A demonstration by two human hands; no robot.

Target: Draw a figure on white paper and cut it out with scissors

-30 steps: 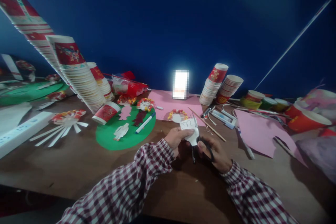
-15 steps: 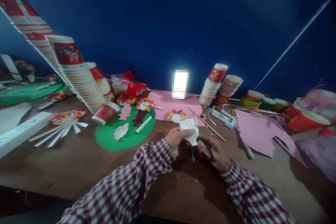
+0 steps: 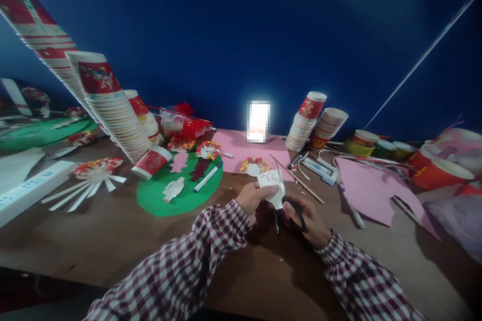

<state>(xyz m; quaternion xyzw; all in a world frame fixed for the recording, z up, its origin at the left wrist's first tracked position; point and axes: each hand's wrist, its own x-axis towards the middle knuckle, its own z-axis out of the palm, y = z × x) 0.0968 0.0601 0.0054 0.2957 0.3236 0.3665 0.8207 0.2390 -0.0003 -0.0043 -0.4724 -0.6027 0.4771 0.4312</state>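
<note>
My left hand (image 3: 254, 197) pinches a small piece of white paper (image 3: 269, 178) with curved dark lines drawn on it. In my right hand (image 3: 308, 218) is a pair of black-handled scissors (image 3: 299, 216), its blades lying at the paper's right side. Below the paper a dark pen (image 3: 277, 223) shows in part on the table. Just beyond my hands sits a ring-shaped paper piece with a red and yellow rim (image 3: 254, 165). A green paper disc (image 3: 181, 208) lies to the left, bearing paper cutouts and a capped marker (image 3: 208, 177).
Tall stacks of paper cups (image 3: 113, 105) lean at the left, with shorter cup stacks (image 3: 307, 120) at the back right. A glowing screen (image 3: 258, 121) stands on pink paper (image 3: 229, 143). A white power strip (image 3: 33, 188) lies far left. More pink paper (image 3: 371, 190) is at right.
</note>
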